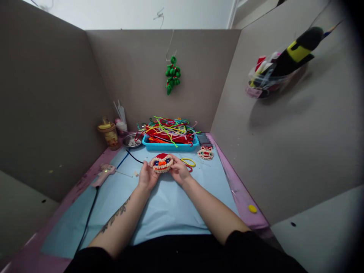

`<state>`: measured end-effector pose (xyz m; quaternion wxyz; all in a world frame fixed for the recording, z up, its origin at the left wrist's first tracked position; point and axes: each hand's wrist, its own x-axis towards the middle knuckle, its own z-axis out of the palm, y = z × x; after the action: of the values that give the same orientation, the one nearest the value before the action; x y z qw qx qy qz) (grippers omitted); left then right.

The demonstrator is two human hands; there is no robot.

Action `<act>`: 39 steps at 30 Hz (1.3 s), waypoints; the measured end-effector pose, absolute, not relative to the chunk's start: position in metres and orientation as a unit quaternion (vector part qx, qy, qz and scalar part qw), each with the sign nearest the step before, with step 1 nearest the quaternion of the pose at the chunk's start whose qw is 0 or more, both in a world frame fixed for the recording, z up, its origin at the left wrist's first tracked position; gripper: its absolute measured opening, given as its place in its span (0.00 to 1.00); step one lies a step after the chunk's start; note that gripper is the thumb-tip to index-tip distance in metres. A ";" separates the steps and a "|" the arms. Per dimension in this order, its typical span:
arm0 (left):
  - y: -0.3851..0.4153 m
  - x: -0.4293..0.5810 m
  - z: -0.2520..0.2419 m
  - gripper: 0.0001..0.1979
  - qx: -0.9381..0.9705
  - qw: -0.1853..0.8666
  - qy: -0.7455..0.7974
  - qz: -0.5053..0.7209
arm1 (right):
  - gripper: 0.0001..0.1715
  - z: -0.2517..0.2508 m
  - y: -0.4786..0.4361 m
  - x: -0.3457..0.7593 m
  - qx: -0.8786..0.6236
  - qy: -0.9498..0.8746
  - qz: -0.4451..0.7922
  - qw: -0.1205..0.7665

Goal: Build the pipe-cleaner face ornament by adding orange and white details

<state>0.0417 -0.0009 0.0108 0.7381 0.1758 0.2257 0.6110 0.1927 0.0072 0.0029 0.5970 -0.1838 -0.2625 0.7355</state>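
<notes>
Between my two hands is a pipe-cleaner lion head point(162, 163), red on top, with cream fuzzy edging, blue eyes and an orange nose. My left hand point(148, 176) grips its left side, the thumb at the edge. On the opposite side my right hand point(179, 170) has its fingers closed on the rim. Scissors with yellow and red handles point(189, 163) lie just beyond the right hand. A similar finished-looking lion head point(205, 152) rests farther right. One dark pipe cleaner point(134, 156) lies near my left fingers.
A pink glue gun point(104, 175) with a black cord lies at left. At the back stand a blue tray point(170, 146) of colourful pipe cleaners, a metal bowl point(125, 143) and a drink cup point(109, 136). A yellow disc point(252, 209) sits near the right edge. Grey partitions enclose the table.
</notes>
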 end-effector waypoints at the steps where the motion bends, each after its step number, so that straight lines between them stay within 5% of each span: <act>1: 0.001 0.040 0.012 0.26 0.174 0.737 0.224 0.613 | 0.31 0.004 0.007 0.193 -0.185 -0.258 0.742 0.590; 8: 0.007 0.040 0.013 0.29 0.109 0.757 0.291 0.575 | 0.13 0.007 0.000 0.187 -0.190 -0.249 0.773 0.552; 18: 0.010 0.034 0.009 0.31 0.100 0.782 0.272 0.552 | 0.06 -0.005 0.008 0.189 -0.260 -0.200 0.784 0.528; 39: 0.008 0.060 0.005 0.28 0.070 0.729 0.295 0.614 | 0.14 -0.012 0.011 0.175 -0.229 -0.181 0.774 0.562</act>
<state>0.0605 0.0084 0.0049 0.7290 0.0699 0.2949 0.6138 0.1754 0.0109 -0.0125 0.5615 -0.2290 -0.1811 0.7742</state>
